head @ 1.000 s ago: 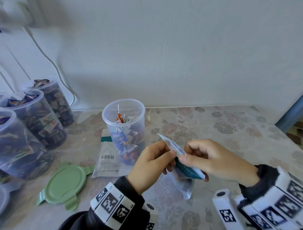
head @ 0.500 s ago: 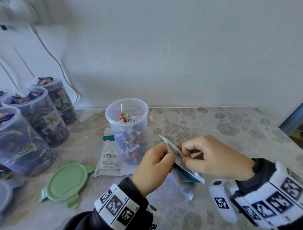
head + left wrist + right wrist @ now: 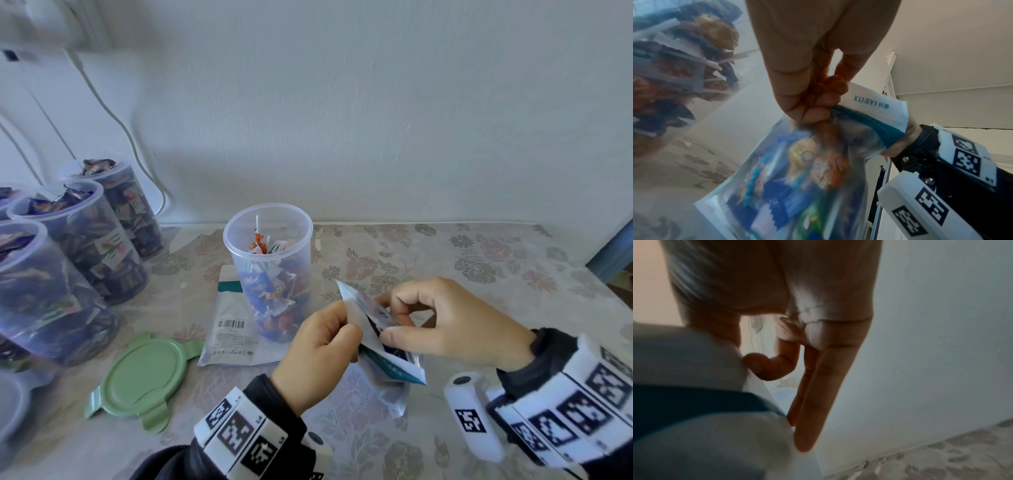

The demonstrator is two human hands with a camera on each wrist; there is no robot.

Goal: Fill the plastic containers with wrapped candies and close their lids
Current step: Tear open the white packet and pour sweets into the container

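A clear plastic container (image 3: 269, 270), open and about half full of wrapped candies and lollipops, stands at the table's middle. Its green lid (image 3: 142, 378) lies flat to the front left. In front of the container both hands hold a clear candy bag (image 3: 383, 346) with a white and teal top strip. My left hand (image 3: 320, 346) pinches the bag's top edge (image 3: 869, 104); wrapped candies show through the bag (image 3: 797, 175). My right hand (image 3: 442, 322) pinches the same top from the other side, thumb below and index finger curled on the strip (image 3: 694, 369).
Three more clear containers (image 3: 85, 246) packed with dark wrapped candies stand at the left, without lids. A flat empty bag (image 3: 233, 325) with a barcode lies under and behind the middle container. The wall runs close behind; a white cable (image 3: 116, 123) hangs at the left.
The hands have shifted their pinch along the bag's top, and the right index finger now curls onto the strip. The view has drifted slightly; the container and lid have stayed put.
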